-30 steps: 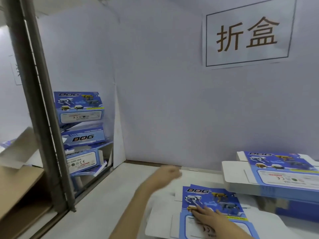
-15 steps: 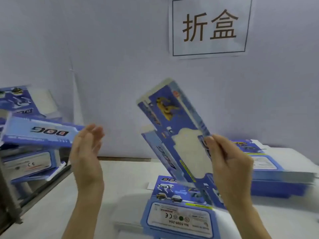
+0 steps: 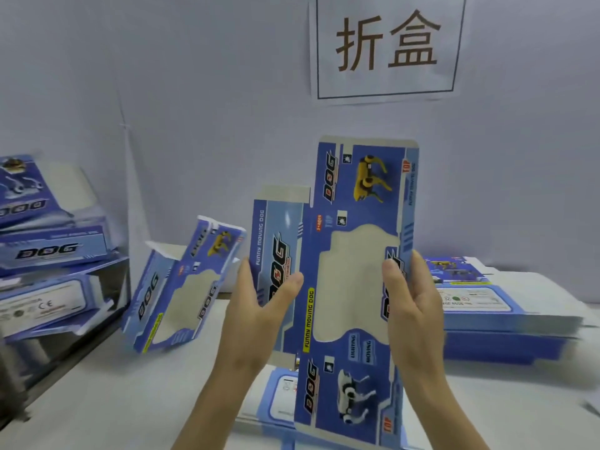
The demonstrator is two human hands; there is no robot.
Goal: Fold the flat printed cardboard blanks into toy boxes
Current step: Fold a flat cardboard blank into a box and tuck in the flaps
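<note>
I hold a flat blue printed blank (image 3: 354,280) upright in front of me, its printed side and window cut-out facing me. My left hand (image 3: 253,319) grips its left panel, with the thumb on the front. Along the right edge, my right hand (image 3: 412,313) grips it, thumb on the print. More flat blanks (image 3: 276,394) lie on the white table (image 3: 130,401) under the held one.
A folded box (image 3: 185,287) sits tilted at the table's left. Beyond it, several folded boxes (image 3: 48,248) are piled past the table edge. A thick stack of flat blanks (image 3: 506,310) lies at the right. A paper sign (image 3: 386,47) hangs on the wall.
My left hand, free before, has taken the blank's left panel. The blank has turned from a tilt in my right hand to upright and facing me. A folded box now shows tilted at the left.
</note>
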